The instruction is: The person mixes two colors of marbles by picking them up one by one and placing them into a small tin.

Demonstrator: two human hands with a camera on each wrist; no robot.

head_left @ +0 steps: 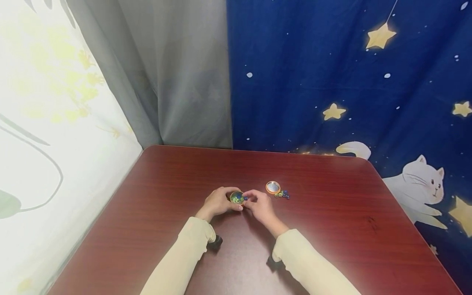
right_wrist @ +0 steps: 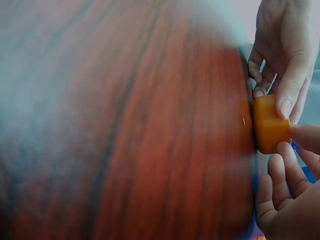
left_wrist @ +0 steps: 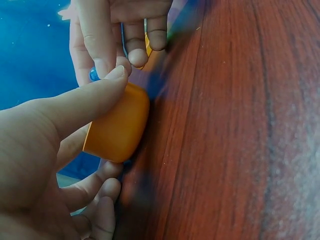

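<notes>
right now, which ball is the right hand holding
The blue ball pinched by the right hand; the other balls seen lie in the orange cup or on the table.

Left fingers [right_wrist: 255, 71] grip orange cup [right_wrist: 267, 125]; right fingers [right_wrist: 295, 175] at its rim; reddish table [right_wrist: 165, 135].

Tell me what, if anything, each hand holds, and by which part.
Left hand: the orange cup, by its outer side wall. Right hand: apparently a small blue bead, pinched; the exact contact is hidden.

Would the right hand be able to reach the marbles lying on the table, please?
Probably yes: the marbles lie near the right hand with nothing visible between, though it seems to be pinching a blue marble at the cup.
</notes>
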